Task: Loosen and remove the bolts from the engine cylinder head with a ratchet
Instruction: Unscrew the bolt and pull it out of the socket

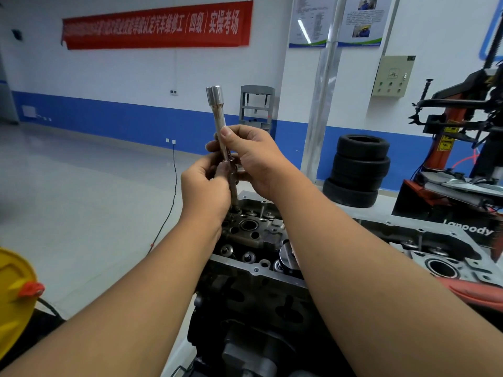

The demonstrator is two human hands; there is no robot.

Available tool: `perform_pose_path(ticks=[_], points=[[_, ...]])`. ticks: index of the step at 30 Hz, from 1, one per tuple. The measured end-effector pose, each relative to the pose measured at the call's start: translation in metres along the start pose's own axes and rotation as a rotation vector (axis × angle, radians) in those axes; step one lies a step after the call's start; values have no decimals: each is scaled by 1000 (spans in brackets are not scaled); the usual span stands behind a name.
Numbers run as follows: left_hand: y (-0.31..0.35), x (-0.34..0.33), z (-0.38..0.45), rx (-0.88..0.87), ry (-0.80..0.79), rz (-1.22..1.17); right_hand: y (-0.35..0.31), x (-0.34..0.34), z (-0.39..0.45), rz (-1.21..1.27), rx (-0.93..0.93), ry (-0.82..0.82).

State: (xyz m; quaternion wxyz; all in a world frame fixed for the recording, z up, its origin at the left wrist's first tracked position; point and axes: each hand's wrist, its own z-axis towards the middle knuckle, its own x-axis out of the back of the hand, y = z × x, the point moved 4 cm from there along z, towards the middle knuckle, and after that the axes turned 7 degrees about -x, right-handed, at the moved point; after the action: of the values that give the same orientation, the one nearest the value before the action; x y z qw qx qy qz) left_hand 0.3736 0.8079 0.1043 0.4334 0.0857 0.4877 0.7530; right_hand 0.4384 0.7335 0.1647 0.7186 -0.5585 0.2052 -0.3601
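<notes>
Red banner (156, 25), black tyres (359, 170), yellow drum (13, 292).

Polished bright metal socket extension (217, 115); dull, dark oily cast-metal cylinder head (253, 235); matt black rubber tyres (359, 170)

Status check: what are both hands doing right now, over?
Right hand grips the long extension bar. Left hand pinches the bolt, half lifted out of the cylinder head. Nothing in the way.
</notes>
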Motion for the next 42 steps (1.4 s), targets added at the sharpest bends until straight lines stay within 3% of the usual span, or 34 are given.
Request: perform_pose_path(ticks=[18, 24, 32, 37, 42], points=[[0, 3, 0, -29, 20, 36, 0, -1, 0, 14, -6, 7], [2, -3, -2, 18, -44, 0, -1, -1, -2, -8, -3, 26], [3, 2, -2, -38, 16, 33, 0, -2, -2, 66, -14, 2], [4, -4, -4, 15, -48, 14, -2, -2, -3, 19, -19, 32], [2, 2, -1, -6, 20, 35, 0, -2, -2, 32, -32, 14]])
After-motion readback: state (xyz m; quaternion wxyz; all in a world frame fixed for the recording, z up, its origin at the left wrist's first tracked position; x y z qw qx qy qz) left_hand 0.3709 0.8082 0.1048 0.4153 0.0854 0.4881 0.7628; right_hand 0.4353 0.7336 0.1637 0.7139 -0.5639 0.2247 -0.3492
